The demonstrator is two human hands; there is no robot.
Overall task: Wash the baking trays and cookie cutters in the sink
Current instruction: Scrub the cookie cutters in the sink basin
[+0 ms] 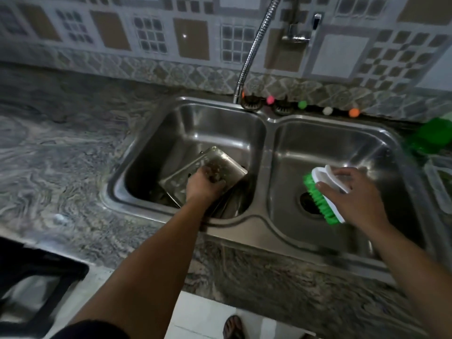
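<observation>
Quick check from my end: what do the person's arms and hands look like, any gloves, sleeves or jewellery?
Both hands are bare: no gloves on the left hand or right hand. Both forearms are uncovered as far as the view shows. A dark sleeve edge appears high on the left arm at the bottom of the frame. No watch, rings or bands show, though the picture is somewhat blurred.

Both bare forearms reach forward and down. The left hand (204,183) is stretched well ahead of the body, knuckles up, its fingers curled over the edge of a baking tray (215,165). The right hand (352,192), well apart to the right, is held palm down, its fingers wrapped round a scrub brush (325,192).
</observation>
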